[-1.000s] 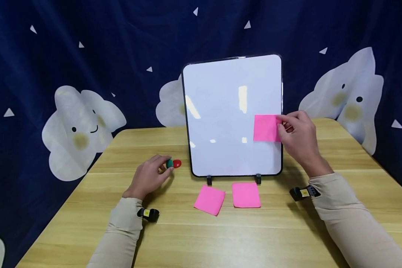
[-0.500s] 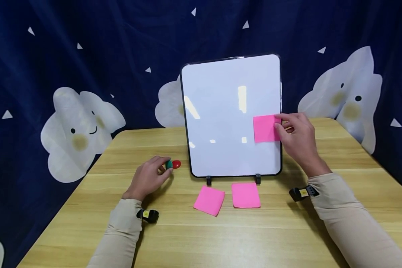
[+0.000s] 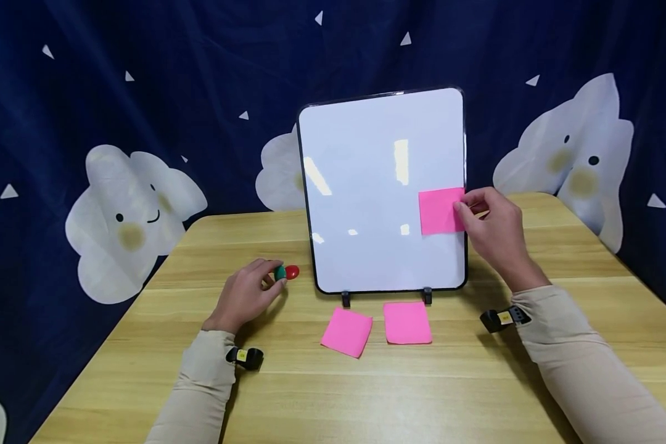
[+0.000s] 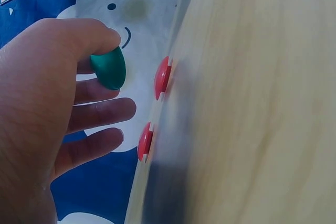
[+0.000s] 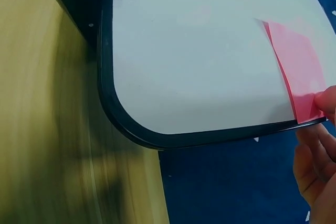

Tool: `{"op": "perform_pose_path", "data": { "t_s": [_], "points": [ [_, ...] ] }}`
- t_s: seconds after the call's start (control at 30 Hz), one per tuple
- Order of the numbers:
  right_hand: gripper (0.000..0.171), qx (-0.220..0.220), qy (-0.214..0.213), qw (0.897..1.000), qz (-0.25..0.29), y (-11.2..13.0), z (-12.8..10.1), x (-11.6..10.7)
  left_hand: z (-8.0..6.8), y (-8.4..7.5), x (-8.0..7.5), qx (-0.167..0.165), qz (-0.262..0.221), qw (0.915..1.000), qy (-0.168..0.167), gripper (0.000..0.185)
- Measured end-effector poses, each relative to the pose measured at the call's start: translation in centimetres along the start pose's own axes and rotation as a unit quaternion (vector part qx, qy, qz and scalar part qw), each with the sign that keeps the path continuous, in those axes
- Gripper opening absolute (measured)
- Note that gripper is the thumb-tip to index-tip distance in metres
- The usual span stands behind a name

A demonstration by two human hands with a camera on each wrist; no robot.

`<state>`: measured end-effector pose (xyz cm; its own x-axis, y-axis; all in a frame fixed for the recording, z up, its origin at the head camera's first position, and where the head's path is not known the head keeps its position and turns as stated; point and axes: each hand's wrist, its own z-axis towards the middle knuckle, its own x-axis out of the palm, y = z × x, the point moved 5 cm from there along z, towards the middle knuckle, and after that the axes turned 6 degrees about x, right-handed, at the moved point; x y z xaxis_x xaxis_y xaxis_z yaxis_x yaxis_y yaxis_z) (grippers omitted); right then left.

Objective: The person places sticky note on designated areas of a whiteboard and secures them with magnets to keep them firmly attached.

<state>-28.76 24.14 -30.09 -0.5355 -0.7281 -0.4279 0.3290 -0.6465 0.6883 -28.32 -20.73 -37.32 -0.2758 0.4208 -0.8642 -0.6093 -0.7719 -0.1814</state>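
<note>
My left hand (image 3: pixel 245 295) pinches a round green magnet (image 4: pixel 109 68) between thumb and index finger, just above the table at the left. A red magnet (image 3: pixel 292 272) lies right beside it; the left wrist view shows a second red magnet (image 4: pixel 145 142). My right hand (image 3: pixel 495 231) pinches a pink sticky note (image 3: pixel 439 211) by its right side, against the right edge of a whiteboard (image 3: pixel 366 166). The thumb is on the note's front, and the other fingers are at the board's edge, partly hidden. In the right wrist view, the note's lower edge stands slightly off the board.
The whiteboard stands upright on two small black feet (image 3: pixel 346 300) on the wooden table (image 3: pixel 333 394). Two more pink sticky notes, a left one (image 3: pixel 346 332) and a right one (image 3: pixel 407 322), lie in front of it. A dark blue cloud-patterned curtain (image 3: pixel 211 61) hangs behind.
The right index finger has moved from the note's front toward its right edge, and the note has tilted slightly. The left hand stays put with the green magnet.
</note>
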Motion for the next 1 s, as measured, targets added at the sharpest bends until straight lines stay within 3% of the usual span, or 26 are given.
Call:
{"op": "perform_pose_path", "data": {
  "t_s": [0.5,0.73,1.0],
  "points": [
    [0.016,0.001,0.002,1.000,0.008,-0.6,0.1,0.2,0.2,-0.3,0.0,-0.005,-0.003,0.9999,-0.014,0.036],
    [0.015,-0.007,-0.001,1.000,0.014,-0.7,0.1,0.2,0.9,-1.7,-0.6,0.021,-0.020,0.9956,-0.089,0.035],
    [0.014,-0.016,-0.003,1.000,0.016,-0.6,0.1,0.5,1.4,-2.5,-1.2,0.048,-0.031,0.9810,-0.185,0.033]
  ]
}}
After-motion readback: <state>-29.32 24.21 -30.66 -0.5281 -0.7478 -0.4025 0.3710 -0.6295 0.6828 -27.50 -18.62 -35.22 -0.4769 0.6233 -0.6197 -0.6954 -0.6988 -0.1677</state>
